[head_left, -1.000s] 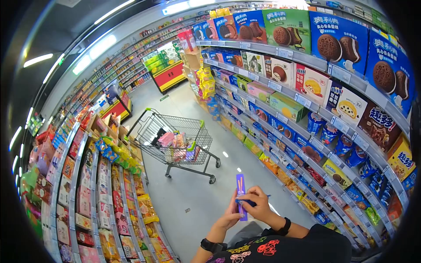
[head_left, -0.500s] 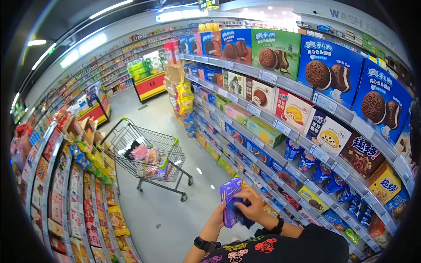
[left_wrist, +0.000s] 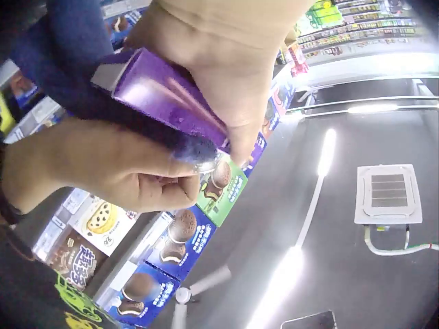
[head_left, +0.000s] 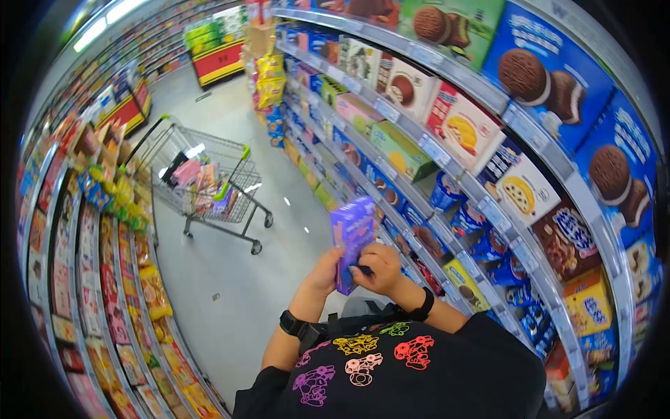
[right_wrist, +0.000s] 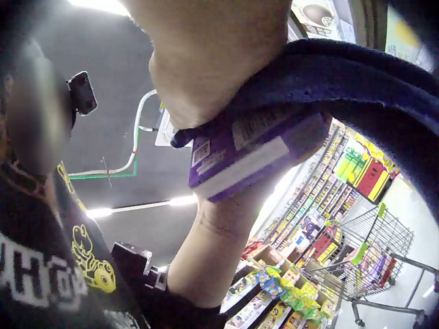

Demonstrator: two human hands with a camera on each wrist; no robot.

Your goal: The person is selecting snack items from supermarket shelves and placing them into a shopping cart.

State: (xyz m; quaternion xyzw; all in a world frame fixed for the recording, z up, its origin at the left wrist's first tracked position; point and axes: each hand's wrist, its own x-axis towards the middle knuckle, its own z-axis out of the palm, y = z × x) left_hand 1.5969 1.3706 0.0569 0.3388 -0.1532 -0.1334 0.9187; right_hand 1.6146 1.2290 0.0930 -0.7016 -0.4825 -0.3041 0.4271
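L hand [head_left: 324,271] grips a purple box [head_left: 354,227], thumb & fingers round its L side; box stands tilted btwn both hands, in front of the person's black tee [head_left: 426,384]. R hand [head_left: 380,269], fingers curled, pinches a dark blue cloth [right_wrist: 343,75] against the box's near R part. Wire shopping cart [head_left: 241,183] w/ assorted pkgs far L; blue Oreo boxes [head_left: 551,70] on shelf, R.

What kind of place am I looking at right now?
Most likely a supermarket's snack aisle: a shopping cart stands on the floor, cookie boxes sit in rows, and price labels run along the shelf edges.
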